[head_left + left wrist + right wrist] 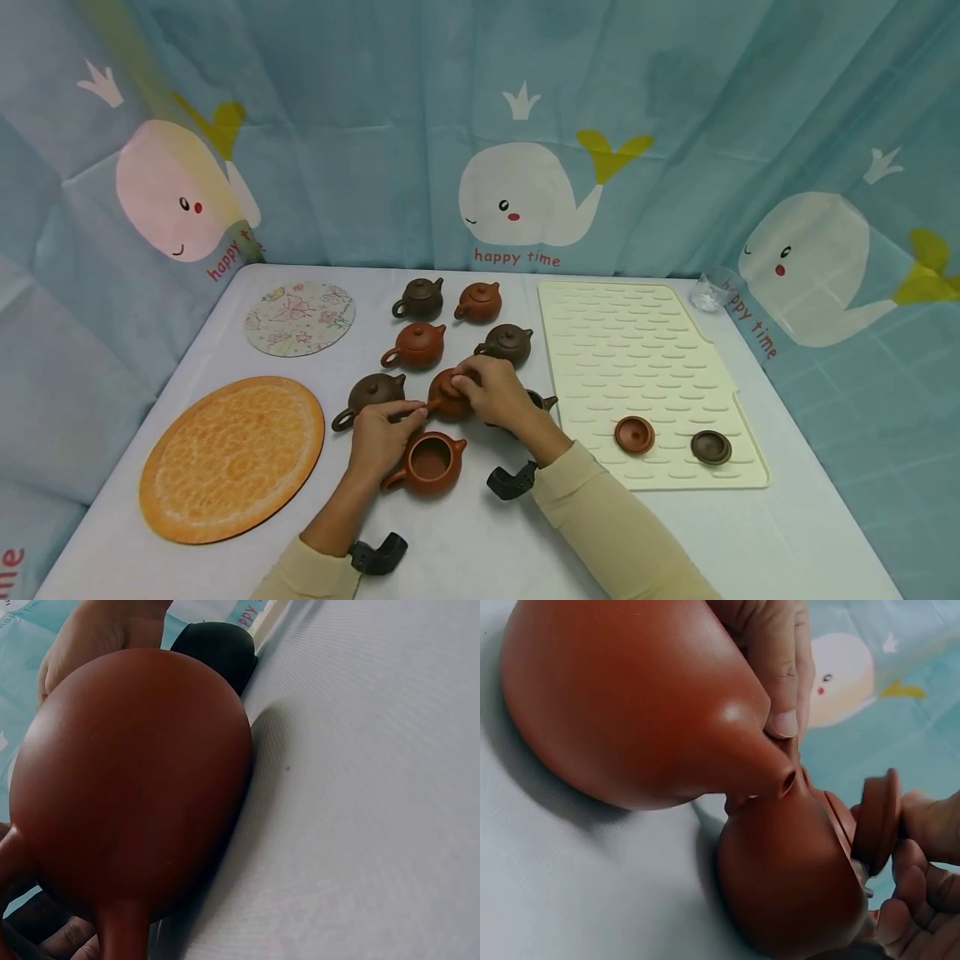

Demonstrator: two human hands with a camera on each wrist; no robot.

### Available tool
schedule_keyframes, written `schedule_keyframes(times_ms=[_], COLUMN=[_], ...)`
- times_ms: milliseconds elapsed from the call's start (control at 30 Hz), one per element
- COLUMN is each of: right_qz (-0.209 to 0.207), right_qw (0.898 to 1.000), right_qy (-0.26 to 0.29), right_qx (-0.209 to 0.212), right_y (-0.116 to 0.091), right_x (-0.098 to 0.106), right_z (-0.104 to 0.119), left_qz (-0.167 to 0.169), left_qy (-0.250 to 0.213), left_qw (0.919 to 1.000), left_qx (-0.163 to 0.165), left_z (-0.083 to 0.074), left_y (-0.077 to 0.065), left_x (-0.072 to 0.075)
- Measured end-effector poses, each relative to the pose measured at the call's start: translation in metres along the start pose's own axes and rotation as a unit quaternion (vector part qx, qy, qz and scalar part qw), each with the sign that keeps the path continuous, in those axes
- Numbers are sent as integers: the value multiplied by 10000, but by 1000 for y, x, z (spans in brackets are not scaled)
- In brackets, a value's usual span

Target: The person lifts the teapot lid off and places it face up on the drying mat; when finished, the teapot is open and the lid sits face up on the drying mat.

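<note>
My left hand [381,435] pinches the handle of a reddish-brown clay teapot [452,409] between thumb and fingers. In my right hand [491,390] is a round reddish lid [874,821], held tilted by its knob close over that teapot's opening, as the right wrist view shows. A lidless reddish teapot [437,488] stands nearest me, just beside the left hand; it fills much of the left wrist view. To the left of the fingers stands a lidded dark brown teapot [378,388]. My right wrist partly hides another dark teapot [550,402].
Farther back stand several lidded teapots, among them a red one [420,345] and a dark one [510,342]. A cream mat [622,367] at right bears a red lid [634,435] and a dark lid [711,447]. Two round mats lie left; a clear cup [708,293] stands back right.
</note>
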State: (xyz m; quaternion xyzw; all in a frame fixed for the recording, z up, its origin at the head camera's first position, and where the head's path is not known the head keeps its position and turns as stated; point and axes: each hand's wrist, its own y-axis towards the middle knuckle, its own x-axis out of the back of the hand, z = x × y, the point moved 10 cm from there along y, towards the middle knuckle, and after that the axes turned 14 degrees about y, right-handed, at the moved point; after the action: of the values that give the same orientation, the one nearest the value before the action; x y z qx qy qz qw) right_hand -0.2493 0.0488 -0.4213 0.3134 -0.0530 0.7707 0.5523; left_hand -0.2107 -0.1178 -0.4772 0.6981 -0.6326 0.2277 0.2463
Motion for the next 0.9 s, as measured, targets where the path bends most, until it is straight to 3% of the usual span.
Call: schedule_keyframes(times_ms=[133, 200, 267, 333, 433, 567, 700, 900], right_qz=[-174, -202, -145, -104, -124, -260, -247, -78], right_qw=[9986, 9950, 9852, 9687, 9332, 8840, 8419, 8048], right_qy=[480, 960, 1672, 2400, 3427, 4460, 5187, 5745], right_qx=[-114, -175, -357, -625, -1075, -1377, -1467, -1490], right_y=[-2, -2, -2, -3, -5, -8, -9, -10], right_x=[4, 5, 4, 3, 1, 0, -3, -8], right_z=[-7, -10, -14, -21, -29, -32, -31, -27], left_qz=[9, 11, 19, 32, 29, -4, -8, 32], left_qy=[8, 4, -1, -9, 0, 12, 5, -35], left_qw=[10000, 10000, 10000, 10000, 10000, 10000, 10000, 10000], left_qx=[35, 55, 71, 78, 70, 43, 52, 75], left_z=[1, 2, 2, 1, 1, 1, 1, 2], left_y=[0, 0, 0, 0, 0, 0, 0, 0], left_x=[0, -1, -1, -1, -1, -1, -1, -2])
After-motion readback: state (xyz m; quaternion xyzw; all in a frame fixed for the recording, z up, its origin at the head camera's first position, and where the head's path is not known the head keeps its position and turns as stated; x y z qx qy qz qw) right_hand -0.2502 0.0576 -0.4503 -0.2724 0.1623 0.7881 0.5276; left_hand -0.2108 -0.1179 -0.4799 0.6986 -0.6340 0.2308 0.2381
